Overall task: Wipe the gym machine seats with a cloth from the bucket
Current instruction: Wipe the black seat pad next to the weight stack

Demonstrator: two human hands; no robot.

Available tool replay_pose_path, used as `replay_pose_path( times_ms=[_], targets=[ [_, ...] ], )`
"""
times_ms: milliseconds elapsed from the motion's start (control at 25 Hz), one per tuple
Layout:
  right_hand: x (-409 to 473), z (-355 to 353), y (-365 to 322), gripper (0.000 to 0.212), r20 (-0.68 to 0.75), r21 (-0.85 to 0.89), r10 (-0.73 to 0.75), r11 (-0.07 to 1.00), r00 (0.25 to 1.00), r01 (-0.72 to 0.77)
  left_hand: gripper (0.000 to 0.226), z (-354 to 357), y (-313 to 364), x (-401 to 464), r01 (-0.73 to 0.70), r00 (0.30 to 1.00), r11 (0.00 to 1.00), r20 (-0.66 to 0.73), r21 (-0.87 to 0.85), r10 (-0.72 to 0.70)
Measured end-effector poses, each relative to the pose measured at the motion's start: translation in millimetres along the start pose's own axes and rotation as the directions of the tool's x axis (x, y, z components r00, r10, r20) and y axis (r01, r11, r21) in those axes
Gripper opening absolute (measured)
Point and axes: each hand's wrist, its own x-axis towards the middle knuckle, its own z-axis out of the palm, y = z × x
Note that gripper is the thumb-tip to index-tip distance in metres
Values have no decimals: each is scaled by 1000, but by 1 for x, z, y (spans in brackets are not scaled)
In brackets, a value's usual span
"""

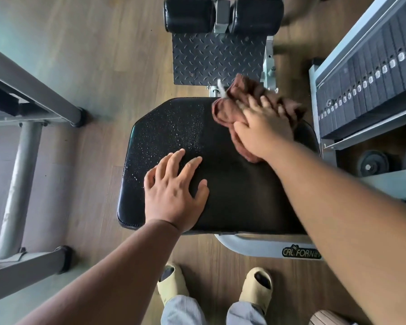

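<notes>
The brown cloth [251, 111] lies bunched at the seat's [232, 188] one o'clock corner, soft, limp and likely damp, best pressed flat under a palm. The right hand [260, 127] presses it with fingers spread, blurred. The left hand [174, 191], fingers flat and empty, braces at seven o'clock. Droplets remain toward ten o'clock. The weight stack [370, 73] crowds three o'clock; bare floor [92, 55] lies at nine.

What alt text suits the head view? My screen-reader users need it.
A right hand presses a brown cloth on the far right of a black padded gym seat, while the left hand rests flat on its near left. Droplets speckle the seat's left side.
</notes>
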Motion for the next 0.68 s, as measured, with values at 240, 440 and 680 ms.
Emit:
replay_pose_path(
  times_ms=[240, 440, 680],
  targets=[
    [-132, 13, 55, 60, 37, -38, -274, 961, 961, 275, 49, 1, -1, 2, -11, 1000, 1000, 4, -9, 11],
    [-132, 23, 14, 62, -94, 14, 56, 998, 994, -55, 49, 1, -1, 1, -10, 1000, 1000, 11, -13, 10],
    [-219, 39, 18, 56, -52, 0, -267, 963, 962, 268, 47, -3, -4, 2, -21, 999, 999, 41, -47, 23]
  ],
)
